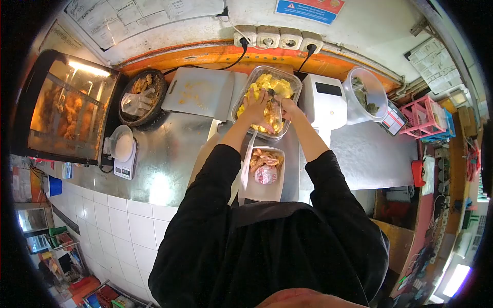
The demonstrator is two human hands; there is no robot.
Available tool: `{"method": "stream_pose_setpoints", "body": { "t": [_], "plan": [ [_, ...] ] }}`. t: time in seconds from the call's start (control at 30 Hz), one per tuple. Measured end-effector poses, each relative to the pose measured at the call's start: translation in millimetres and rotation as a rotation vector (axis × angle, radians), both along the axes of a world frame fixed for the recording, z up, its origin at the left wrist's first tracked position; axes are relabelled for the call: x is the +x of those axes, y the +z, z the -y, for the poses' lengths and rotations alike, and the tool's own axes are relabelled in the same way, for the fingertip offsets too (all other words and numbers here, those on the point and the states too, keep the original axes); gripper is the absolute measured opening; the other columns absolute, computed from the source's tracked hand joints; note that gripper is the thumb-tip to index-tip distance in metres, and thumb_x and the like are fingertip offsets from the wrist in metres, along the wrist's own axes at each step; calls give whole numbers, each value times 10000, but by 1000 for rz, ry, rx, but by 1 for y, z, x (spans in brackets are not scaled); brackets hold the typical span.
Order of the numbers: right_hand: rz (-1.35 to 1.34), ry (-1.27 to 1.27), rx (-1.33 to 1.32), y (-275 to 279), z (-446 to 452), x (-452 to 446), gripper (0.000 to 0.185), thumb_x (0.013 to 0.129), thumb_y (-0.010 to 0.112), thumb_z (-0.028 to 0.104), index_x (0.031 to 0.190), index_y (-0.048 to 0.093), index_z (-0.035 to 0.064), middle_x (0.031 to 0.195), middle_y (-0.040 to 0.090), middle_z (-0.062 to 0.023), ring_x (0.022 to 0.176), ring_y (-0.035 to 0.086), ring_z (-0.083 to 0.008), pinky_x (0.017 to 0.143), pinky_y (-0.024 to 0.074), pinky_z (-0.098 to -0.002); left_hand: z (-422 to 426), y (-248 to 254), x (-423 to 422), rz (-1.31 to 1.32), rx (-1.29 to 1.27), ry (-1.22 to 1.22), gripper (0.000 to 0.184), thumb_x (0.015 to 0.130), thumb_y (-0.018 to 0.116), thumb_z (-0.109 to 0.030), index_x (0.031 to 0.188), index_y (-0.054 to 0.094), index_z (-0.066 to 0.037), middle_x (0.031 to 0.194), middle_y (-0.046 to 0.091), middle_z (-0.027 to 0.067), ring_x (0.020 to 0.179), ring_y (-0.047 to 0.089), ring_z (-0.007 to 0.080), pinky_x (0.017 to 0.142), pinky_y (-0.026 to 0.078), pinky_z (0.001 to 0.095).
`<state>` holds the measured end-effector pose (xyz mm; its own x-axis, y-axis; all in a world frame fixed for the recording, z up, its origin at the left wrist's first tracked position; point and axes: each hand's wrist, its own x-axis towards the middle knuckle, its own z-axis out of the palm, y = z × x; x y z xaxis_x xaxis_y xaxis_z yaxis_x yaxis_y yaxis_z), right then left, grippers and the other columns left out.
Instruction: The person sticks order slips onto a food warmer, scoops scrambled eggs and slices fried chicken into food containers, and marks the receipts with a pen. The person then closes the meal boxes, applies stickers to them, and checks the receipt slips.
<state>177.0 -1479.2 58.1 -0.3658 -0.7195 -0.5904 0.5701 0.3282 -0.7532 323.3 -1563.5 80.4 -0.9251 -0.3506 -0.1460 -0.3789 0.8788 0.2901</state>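
A clear plastic tub [294, 84] of yellow food [267, 82] stands at the back middle of the metal counter. My left hand [255, 110] reaches over the tub's left side, fingers spread on the yellow food. At the right side my right hand [289, 109] is closed on something I cannot make out; a dark-tipped object lies between the hands. Just nearer to me, a white paper box [264, 192] holds fried food [263, 156] and a round wrapped packet [265, 174]. A pale, long strip [247, 163] lies along the box's left side.
Left are a lit glass cabinet of fried food [67, 110], a stone mortar [160, 97] with a plastic glove, a scale [125, 167] and a cutting board [197, 92]. On the right stand a white machine [324, 105], a leaf-filled bucket [377, 110] and a tablet [394, 120].
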Motion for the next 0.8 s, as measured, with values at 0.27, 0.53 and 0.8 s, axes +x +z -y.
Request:
{"method": "stream_pose_setpoints", "body": {
  "t": [0.27,0.53,0.8],
  "plan": [
    [141,102,-78,-14,-4,-14,129,885,561,213,942,524,104,647,539,-7,486,516,-107,487,511,-272,1,-8,1,-73,19,52,1570,277,791,-672,1426,-54,-15,1501,-9,184,1352,-83,446,1051,52,608],
    [-1010,2,194,-25,14,8,347,891,520,273,1099,538,-4,901,631,-185,791,632,-279,707,506,-382,-4,-29,12,-467,117,223,1594,281,787,-680,1389,-73,76,1471,-26,273,1365,-98,403,1078,28,548],
    [-1042,155,84,-15,11,11,401,852,535,306,1132,546,19,1008,608,-233,917,602,-372,789,482,-424,3,-29,2,-208,52,150,1559,293,732,-747,1386,16,104,1463,-32,290,1367,-103,394,1075,-7,554]
  ]
}}
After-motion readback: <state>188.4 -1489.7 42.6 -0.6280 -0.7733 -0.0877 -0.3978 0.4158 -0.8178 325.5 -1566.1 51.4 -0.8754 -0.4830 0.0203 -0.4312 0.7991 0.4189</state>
